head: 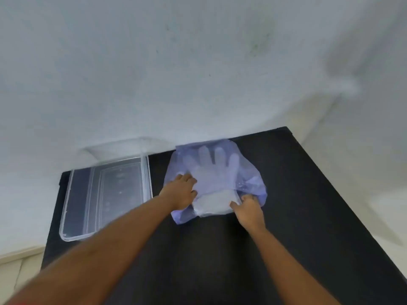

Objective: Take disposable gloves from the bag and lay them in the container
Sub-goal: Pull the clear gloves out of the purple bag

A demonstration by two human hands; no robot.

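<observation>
A translucent purple plastic bag [253, 183] lies on the black table [242, 249], its far end against the wall. Inside it a stack of clear disposable gloves [211, 166] shows through, fingers pointing away from me. The gloves' cuff end [212, 203] sticks out of the bag's near opening. My left hand [179, 192] presses on the bag's left side with its fingers curled over the edge. My right hand [247, 208] pinches the bag's opening at the right of the cuffs. A clear rectangular container [145, 172] stands to the left, with nothing in it.
A clear lid [114, 148] leans against the white wall [176, 73] behind the container. The table's right edge drops off to a pale floor [363, 172]. Bare black tabletop stretches toward me between my forearms.
</observation>
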